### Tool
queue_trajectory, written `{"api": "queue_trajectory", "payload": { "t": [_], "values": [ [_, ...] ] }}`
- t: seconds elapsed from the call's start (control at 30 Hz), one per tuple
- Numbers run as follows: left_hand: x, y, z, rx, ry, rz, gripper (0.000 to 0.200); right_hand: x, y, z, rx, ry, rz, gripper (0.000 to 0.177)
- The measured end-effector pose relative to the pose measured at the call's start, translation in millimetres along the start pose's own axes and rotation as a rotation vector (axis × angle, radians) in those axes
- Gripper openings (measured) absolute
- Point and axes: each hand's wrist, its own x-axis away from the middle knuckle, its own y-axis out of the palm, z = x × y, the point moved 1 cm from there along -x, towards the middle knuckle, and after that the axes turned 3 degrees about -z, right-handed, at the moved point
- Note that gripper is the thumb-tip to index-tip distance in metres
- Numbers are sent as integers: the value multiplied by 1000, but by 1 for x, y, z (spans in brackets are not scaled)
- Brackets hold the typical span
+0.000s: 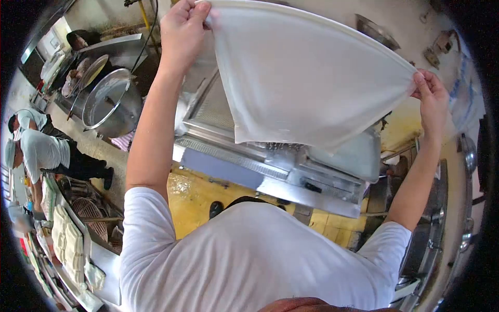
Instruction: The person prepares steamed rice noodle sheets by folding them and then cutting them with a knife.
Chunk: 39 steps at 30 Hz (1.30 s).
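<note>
A wide white cloth (312,78) hangs spread out in front of me, its upper edge pulled taut between my two hands. My left hand (183,30) is closed, pinching the upper left corner between thumb and fingers. At the other upper corner, my right hand (430,99) grips the edge the same way. The cloth's lower edge droops above a stainless steel work unit (228,156) and hides much of it. A pale rectangular tray (364,153) shows beneath the cloth's lower right side.
On the left stands a large metal pot (117,101), with a wok (94,70) beyond it. Two people (47,148) lean over a counter there, near stacked white folded pieces (67,242). Wet yellow floor (192,200) lies by my feet. A round metal lid or pan (377,31) is at the back.
</note>
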Motion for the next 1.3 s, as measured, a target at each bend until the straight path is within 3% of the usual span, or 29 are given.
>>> {"api": "queue_trajectory", "payload": {
  "t": [0.07,0.13,0.27,0.4,0.47,0.5,0.6,0.73,0.83,0.97,1.13,1.17,1.23,1.3],
  "values": [
    [-5,-41,-2,-94,8,-30,24,5,34,-18,-18,28,-5,26],
    [-12,-70,-2,185,-70,-2,14,8,69,-36,6,33,-37,26],
    [-19,-133,-21,65,18,23,15,20,133,-73,49,89,-9,23],
    [-21,-180,-37,28,-14,85,13,27,171,-106,-62,84,-61,21],
    [-22,-203,-52,-48,-3,151,25,34,181,-120,-63,93,-67,21],
    [-25,-208,-51,-52,98,156,26,37,185,-127,-48,76,-69,20],
    [-24,-219,-53,-50,42,186,27,45,192,-142,-3,65,-64,22],
    [-27,-231,-65,-164,135,186,27,60,199,-152,8,103,-44,24],
    [-21,-230,-70,-92,149,158,23,75,200,-151,-35,117,-81,23],
    [0,-225,-72,-272,102,180,19,98,207,-127,-87,187,-107,21],
    [48,-211,-153,-464,-82,52,18,146,273,-36,-238,334,-210,16],
    [67,-209,-190,-474,-148,-4,17,161,296,0,-308,389,-222,15],
    [112,-199,-255,-538,-302,-177,16,187,345,60,105,398,-272,14],
    [174,-203,-340,-787,-360,-365,14,220,392,123,140,427,-269,14]
  ]
}}
